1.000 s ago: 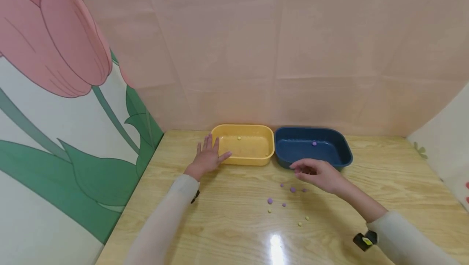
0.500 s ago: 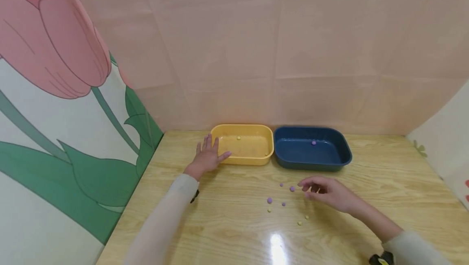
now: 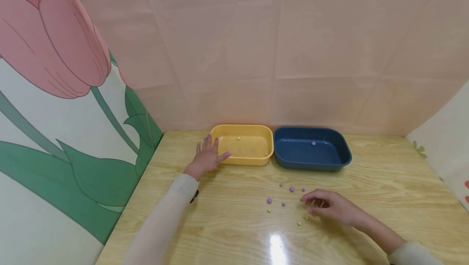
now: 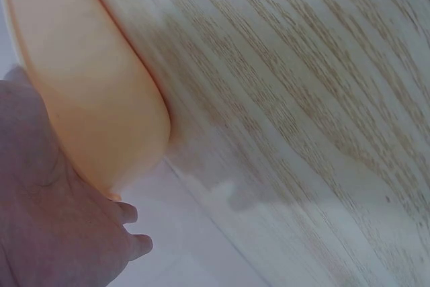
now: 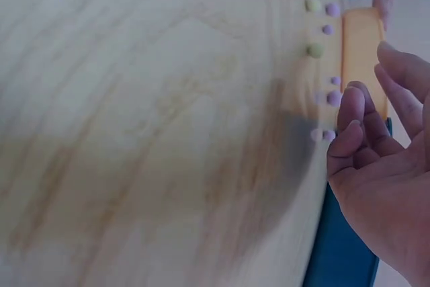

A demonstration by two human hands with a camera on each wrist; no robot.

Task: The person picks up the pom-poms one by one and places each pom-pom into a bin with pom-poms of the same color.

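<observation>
My left hand (image 3: 205,158) rests with spread fingers on the left end of a yellow tray (image 3: 242,160); the left wrist view shows this hand (image 4: 60,206) against the tray's wall (image 4: 101,85). My right hand (image 3: 331,206) hovers over the wooden table, fingers loosely bent, nothing between thumb and fingertips. Just beyond its fingertips lies a small purple ball (image 3: 303,189), with a larger purple ball (image 3: 292,189) to the left. A small yellow ball (image 3: 306,217) sits under the thumb side, another yellow ball (image 3: 299,223) close by. The right wrist view shows the hand (image 5: 390,159) with bent fingers.
A blue tray (image 3: 311,165) adjoins the yellow one and holds a purple ball (image 3: 313,143). Inside the yellow tray are yellow balls (image 3: 238,138). More purple balls (image 3: 269,200) and a yellow ball (image 3: 269,211) lie mid-table. A pink-covered wall (image 3: 234,61) stands behind the trays.
My right hand has moved from the blue tray's front edge toward the near right, over the table. The small purple ball it covered half a second ago shows again. The left hand stays put.
</observation>
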